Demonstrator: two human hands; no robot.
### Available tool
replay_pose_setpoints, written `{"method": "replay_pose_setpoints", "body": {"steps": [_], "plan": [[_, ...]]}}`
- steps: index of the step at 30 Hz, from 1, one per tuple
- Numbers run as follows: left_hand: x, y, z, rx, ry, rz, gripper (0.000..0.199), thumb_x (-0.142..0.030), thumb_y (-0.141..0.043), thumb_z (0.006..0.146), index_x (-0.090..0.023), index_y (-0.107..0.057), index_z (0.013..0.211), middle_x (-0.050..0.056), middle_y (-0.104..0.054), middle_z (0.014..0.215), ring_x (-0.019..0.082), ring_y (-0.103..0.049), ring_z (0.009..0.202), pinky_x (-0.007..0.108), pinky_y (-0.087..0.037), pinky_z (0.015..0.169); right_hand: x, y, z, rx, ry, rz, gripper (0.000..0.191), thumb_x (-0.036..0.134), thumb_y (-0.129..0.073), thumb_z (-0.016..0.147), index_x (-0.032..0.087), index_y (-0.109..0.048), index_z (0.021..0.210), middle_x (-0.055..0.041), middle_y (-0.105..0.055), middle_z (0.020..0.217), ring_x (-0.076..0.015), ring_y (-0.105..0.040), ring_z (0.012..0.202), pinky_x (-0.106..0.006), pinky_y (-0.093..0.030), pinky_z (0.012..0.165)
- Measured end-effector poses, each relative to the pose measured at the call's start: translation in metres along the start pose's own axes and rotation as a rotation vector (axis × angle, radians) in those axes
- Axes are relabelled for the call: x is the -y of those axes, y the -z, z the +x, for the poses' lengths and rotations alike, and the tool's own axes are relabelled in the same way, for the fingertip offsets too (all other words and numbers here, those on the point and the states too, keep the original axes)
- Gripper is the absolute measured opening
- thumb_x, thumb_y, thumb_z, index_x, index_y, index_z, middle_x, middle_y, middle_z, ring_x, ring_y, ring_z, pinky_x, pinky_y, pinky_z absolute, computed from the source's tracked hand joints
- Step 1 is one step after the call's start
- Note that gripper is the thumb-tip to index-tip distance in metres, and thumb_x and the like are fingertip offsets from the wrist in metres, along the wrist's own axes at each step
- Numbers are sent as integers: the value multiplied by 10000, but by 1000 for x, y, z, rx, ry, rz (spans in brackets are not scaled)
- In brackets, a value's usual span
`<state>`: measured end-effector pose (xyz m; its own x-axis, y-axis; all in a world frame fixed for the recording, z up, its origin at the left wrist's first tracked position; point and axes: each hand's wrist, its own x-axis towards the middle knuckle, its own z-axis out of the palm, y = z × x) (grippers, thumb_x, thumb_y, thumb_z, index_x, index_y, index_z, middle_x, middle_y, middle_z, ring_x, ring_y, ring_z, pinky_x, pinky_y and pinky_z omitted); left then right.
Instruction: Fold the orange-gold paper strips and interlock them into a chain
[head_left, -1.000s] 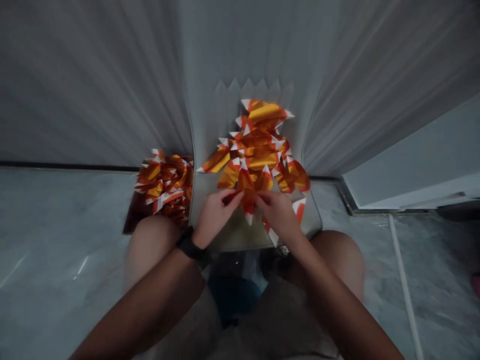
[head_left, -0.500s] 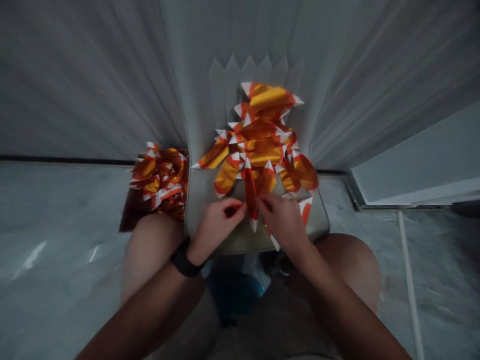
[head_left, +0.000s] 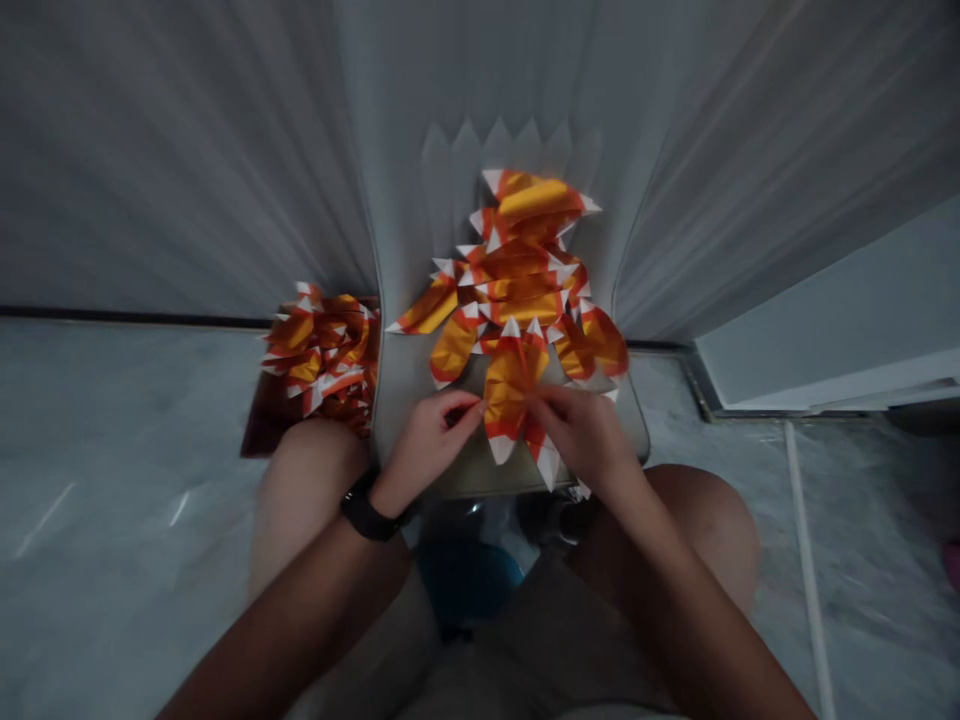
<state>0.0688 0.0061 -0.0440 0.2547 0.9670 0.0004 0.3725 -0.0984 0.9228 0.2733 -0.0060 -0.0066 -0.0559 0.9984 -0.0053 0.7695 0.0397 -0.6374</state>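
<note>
A piece of folded gold foil joss paper (head_left: 504, 395) with red bands and white pointed ends is held upright over the front of the seat. My left hand (head_left: 433, 432) pinches its left edge between thumb and fingertips. At its right edge the fingers of my right hand (head_left: 581, 428) are pinched too. Another joss paper piece (head_left: 541, 450) sticks out below my right hand, partly hidden. Beyond my hands, several similar pieces (head_left: 529, 265) lie in a loose heap on the grey chair seat (head_left: 409, 370). Some blur softens the fingertips.
Left of the chair, a dark red box (head_left: 259, 420) holds a pile of the same paper pieces (head_left: 319, 350). Grey curtain-like folds (head_left: 187, 150) stand behind. A blue object (head_left: 469, 580) lies below the seat between my legs. The floor (head_left: 112, 500) is grey and marbled.
The joss paper between my hands has turned from a narrow, edge-on view to show its broad gold face. Both hands stay close to where they were, still pinching.
</note>
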Motion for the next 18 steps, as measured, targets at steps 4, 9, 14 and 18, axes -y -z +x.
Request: {"method": "replay_pose_setpoints", "body": {"steps": [4,9,14,18], "plan": [[-4,7,-1,14,-40,37,235,-371,-571,943,-188,-716,919,22,-716,856,154,-636,772,238,-469,629,-10,1,2,27,-10,207,268,305,-567,932,209,-744,756,-24,-757,727,-173,-682,660,-247,-455,598],[-1,4,-4,-36,-43,26,235,-377,-575,942,-186,-711,938,15,-708,851,135,-626,715,234,-476,613,-15,-12,-1,18,-89,317,252,330,-571,924,213,-759,805,-28,-772,753,-180,-698,654,-261,-486,601],[-2,-2,-6,-170,-71,45,213,-354,-605,918,-182,-725,879,14,-711,819,131,-629,698,226,-486,611,-11,-22,-5,23,-116,337,277,429,-637,886,205,-778,805,-32,-765,714,-190,-700,657,-257,-483,575],[-3,-4,-7,-213,-117,70,186,-327,-619,907,-179,-719,855,16,-706,820,131,-624,716,229,-486,645,-6,-23,-7,50,-153,303,247,375,-637,886,200,-784,795,-26,-759,684,-187,-707,658,-252,-480,582]]}}
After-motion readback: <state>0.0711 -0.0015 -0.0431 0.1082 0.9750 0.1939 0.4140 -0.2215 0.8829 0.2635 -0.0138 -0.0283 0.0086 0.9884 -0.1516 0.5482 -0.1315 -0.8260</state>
